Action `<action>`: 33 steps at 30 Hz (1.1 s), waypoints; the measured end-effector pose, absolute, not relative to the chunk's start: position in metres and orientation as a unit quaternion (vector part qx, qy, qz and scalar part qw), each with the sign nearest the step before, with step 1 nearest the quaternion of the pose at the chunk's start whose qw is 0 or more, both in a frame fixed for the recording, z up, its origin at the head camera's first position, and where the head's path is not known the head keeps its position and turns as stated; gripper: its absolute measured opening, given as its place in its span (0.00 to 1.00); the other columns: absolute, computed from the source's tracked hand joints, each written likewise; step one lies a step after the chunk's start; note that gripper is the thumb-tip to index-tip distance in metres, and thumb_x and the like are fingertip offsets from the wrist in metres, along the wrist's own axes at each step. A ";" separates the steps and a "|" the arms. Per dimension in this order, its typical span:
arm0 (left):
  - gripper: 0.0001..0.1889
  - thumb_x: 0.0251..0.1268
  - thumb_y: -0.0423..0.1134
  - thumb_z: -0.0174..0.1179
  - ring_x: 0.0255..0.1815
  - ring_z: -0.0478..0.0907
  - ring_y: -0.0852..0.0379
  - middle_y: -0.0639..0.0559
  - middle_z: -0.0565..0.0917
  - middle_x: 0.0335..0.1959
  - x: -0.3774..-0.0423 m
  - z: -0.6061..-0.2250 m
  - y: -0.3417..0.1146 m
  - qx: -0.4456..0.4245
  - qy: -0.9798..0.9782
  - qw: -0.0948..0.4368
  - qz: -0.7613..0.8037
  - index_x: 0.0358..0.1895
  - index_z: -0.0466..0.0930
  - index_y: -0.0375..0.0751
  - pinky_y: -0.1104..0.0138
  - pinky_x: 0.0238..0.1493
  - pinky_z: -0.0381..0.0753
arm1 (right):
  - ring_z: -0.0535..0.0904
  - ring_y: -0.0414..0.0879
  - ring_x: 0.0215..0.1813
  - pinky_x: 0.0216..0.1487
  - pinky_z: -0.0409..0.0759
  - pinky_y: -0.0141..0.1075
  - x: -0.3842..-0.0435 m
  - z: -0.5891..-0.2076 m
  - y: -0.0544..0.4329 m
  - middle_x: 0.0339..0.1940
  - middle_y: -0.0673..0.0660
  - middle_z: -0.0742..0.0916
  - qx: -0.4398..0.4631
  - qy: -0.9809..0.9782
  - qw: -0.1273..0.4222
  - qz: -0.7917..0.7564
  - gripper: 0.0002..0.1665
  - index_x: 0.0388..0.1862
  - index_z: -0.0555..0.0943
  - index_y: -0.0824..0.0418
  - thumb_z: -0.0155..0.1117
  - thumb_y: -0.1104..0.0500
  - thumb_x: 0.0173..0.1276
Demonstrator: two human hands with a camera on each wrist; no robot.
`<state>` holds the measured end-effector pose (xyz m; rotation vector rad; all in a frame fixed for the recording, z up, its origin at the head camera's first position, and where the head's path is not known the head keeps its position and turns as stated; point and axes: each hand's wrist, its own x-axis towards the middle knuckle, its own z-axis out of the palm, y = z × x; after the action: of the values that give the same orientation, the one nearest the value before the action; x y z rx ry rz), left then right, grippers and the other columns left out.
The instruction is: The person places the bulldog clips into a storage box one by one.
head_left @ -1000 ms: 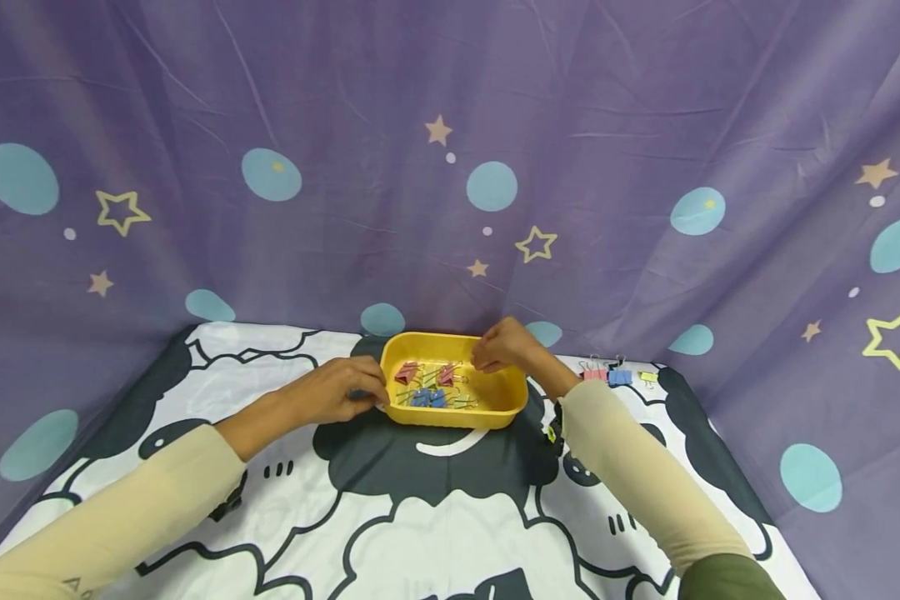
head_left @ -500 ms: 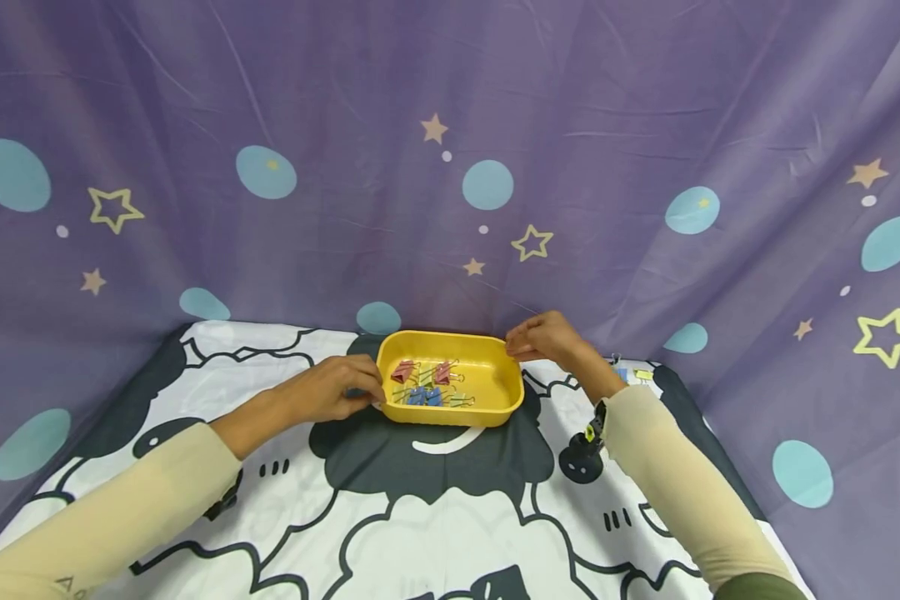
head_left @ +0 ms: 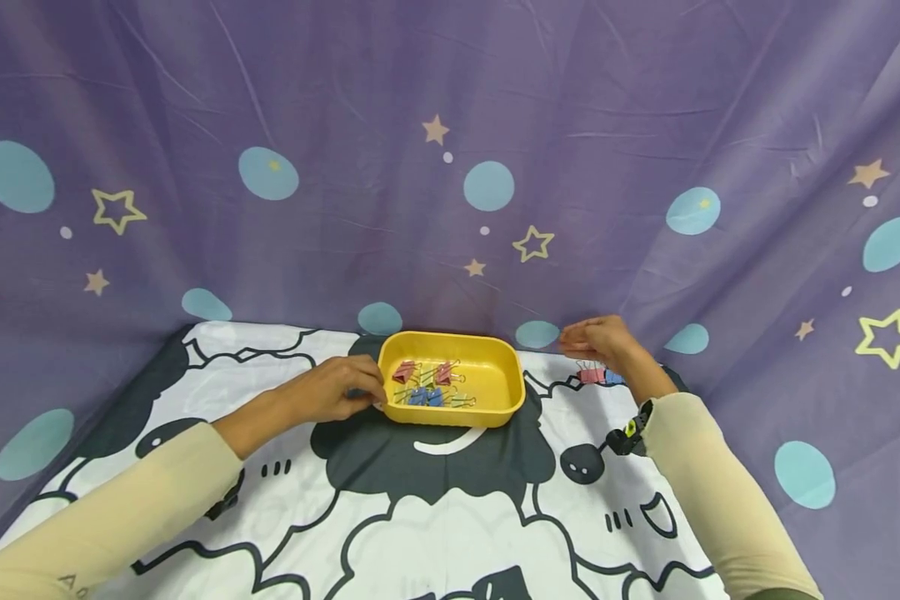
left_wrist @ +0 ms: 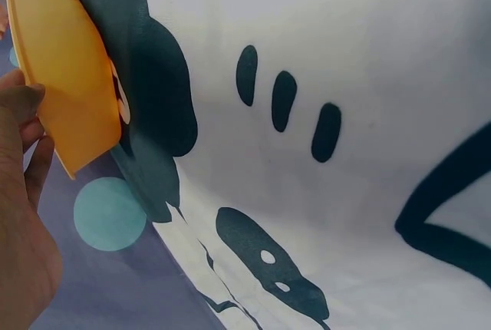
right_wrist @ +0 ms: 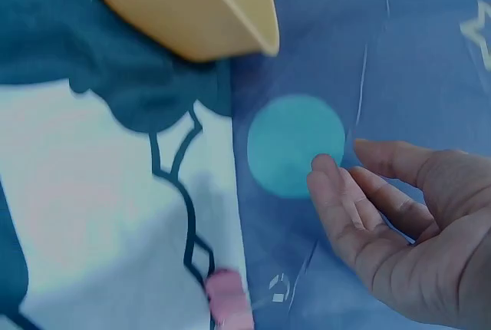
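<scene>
My left hand (head_left: 341, 389) grips the left end of a yellow plastic tray (head_left: 495, 379); in the left wrist view the thumb presses the tray's wall (left_wrist: 73, 69) near its rim. Red binder clips (head_left: 444, 373), blue binder clips (head_left: 424, 397) and pale yellow-green ones lie in the tray's left half. Right of the tray, my right hand (head_left: 602, 338) hovers with relaxed fingers and nothing between them. Just below it sit a pink binder clip (head_left: 591, 377) and a blue binder clip (head_left: 613, 377) on the cloth. The pink clip (right_wrist: 229, 299) also shows in the right wrist view.
A white and black cartoon-print cloth (head_left: 435, 533) covers the table. Close behind the tray hangs a purple curtain (head_left: 390, 233) with stars and blue ovals, meeting the table's back edge. The yellow clip seen earlier at the far right is hidden by the right arm.
My right hand has come out of the tray, its fingers loosened, and moved right to above the clips on the cloth. My left hand stays at the tray's left end.
</scene>
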<state>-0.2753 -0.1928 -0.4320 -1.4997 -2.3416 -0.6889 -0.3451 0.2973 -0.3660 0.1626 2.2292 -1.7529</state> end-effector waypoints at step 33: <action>0.14 0.58 0.22 0.80 0.49 0.86 0.58 0.56 0.92 0.43 -0.275 -0.435 -0.193 -0.513 -0.812 0.136 -0.244 0.42 0.97 0.46 0.59 0.52 0.91 | 0.85 0.39 0.14 0.28 0.92 0.37 -0.340 -0.415 0.411 0.13 0.54 0.83 0.348 0.771 -0.086 -0.526 0.17 0.41 0.75 0.69 0.77 0.70 0.65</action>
<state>-0.2754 -0.1929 -0.4347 -1.4850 -2.3511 -0.7069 -0.3401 0.4109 -0.4154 1.1594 2.5647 -1.7510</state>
